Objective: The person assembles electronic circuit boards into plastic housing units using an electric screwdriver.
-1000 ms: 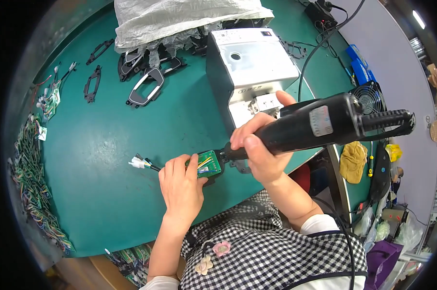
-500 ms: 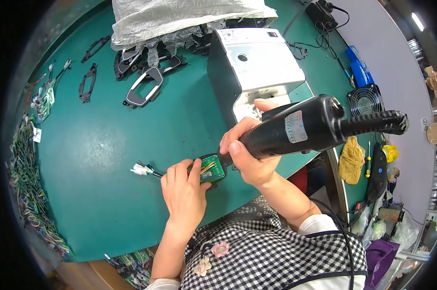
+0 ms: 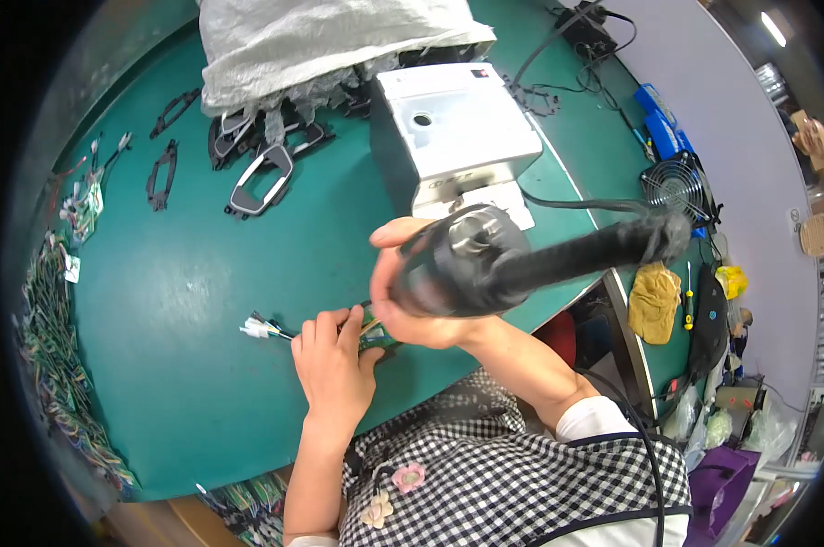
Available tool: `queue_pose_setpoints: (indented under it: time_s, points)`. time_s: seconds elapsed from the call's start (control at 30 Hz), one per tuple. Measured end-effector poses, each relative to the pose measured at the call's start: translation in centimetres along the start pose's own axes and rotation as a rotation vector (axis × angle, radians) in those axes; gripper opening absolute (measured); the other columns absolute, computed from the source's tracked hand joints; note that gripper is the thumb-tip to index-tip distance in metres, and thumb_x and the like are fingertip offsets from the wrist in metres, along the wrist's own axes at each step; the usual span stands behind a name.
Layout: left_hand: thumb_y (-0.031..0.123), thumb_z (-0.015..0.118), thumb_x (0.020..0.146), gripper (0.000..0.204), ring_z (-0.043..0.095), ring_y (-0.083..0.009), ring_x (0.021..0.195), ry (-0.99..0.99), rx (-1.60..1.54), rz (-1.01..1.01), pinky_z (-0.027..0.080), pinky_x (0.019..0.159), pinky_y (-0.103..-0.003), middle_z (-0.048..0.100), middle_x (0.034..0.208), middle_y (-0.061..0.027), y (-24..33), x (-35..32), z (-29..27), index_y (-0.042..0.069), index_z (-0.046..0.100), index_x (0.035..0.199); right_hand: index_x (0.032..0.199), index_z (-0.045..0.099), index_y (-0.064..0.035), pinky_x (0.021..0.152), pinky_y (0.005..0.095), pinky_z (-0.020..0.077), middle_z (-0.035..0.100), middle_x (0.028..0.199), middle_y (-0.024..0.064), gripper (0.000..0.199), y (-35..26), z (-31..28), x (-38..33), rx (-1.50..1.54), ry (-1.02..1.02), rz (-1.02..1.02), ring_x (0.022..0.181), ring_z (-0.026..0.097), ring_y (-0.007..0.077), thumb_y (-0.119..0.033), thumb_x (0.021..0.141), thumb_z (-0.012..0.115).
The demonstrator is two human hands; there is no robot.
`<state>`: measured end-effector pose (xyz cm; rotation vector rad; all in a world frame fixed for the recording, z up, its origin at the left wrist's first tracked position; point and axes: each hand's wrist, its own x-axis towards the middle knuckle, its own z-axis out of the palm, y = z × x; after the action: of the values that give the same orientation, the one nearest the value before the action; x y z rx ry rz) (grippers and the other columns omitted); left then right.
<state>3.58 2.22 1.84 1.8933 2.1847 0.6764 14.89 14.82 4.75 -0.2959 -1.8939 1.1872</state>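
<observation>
Wrapped round a black corded electric screwdriver [image 3: 471,260], my right hand [image 3: 435,330] holds it steeply upright over a small green circuit board [image 3: 374,339]. The tool's tip is hidden behind its body and my hand. My left hand [image 3: 333,356] grips the board at its edge, fingers on top and thumb on the near side. Coloured wires lie across the board, and a lead with white connectors [image 3: 259,326] sticks out left of my fingers onto the table. Much of the board and any part beneath it is hidden by my hands.
A white-topped box-shaped machine [image 3: 458,118] stands beyond the screwdriver. Black and silver trim frames [image 3: 262,180] lie near a white sack [image 3: 330,46] at the back. Bundled wired boards [image 3: 56,337] line the left edge; a fan [image 3: 674,187] and tan cloth [image 3: 654,304] sit right.
The screwdriver has swung from a slant to nearly upright and moved left with my right hand, now covering more of the board. My left hand keeps its hold. The view has shifted slightly.
</observation>
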Motion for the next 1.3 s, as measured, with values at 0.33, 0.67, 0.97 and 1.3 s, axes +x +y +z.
queue_pose_setpoints:
  time_s: [0.33,0.67,0.97,1.3]
  points:
    - [0.010,0.072,0.058,0.059,0.046,-0.0263,0.097,-0.105,-0.034,0.051,0.032,0.089,-0.040,0.049,0.104,-0.0111,0.6,-0.2,-2.4,0.004,0.050,0.112,0.123,0.021,0.0044,0.054,0.0282,0.0467,0.052,0.060,0.0080,0.062,-3.0,-6.9,1.9,0.040,0.550,-0.157,0.050,0.053,0.0159,0.003,0.069,0.053]
    - [0.009,0.068,0.062,0.037,0.048,-0.0265,0.089,0.061,-0.014,0.125,0.032,0.092,-0.044,0.051,0.098,-0.0117,-0.5,-1.0,-0.1,0.004,0.060,0.097,0.129,0.014,-0.0041,0.053,0.0321,0.0460,0.049,0.062,0.0087,0.068,-4.1,-2.1,-3.5,0.318,0.464,-0.024,0.051,0.051,0.0182,-0.007,0.076,0.056]
    - [0.009,0.068,0.061,0.037,0.048,-0.0265,0.089,0.061,-0.032,0.100,0.032,0.092,-0.044,0.051,0.097,-0.0119,-0.7,-1.2,0.3,0.004,0.060,0.097,0.126,0.017,0.0001,0.058,0.0318,0.0469,0.051,0.064,0.0101,0.066,-2.1,0.1,-3.9,0.299,0.356,0.072,0.055,0.052,0.0182,0.001,0.073,0.056]
    - [0.010,0.071,0.059,0.038,0.048,-0.0267,0.092,0.040,-0.061,0.075,0.029,0.094,-0.046,0.051,0.098,-0.0119,-0.3,-1.0,-0.1,0.005,0.061,0.095,0.127,0.015,-0.0031,0.058,0.0333,0.0462,0.050,0.063,0.0098,0.067,-2.2,0.0,-4.1,0.290,0.346,0.090,0.055,0.052,0.0189,-0.002,0.075,0.057]
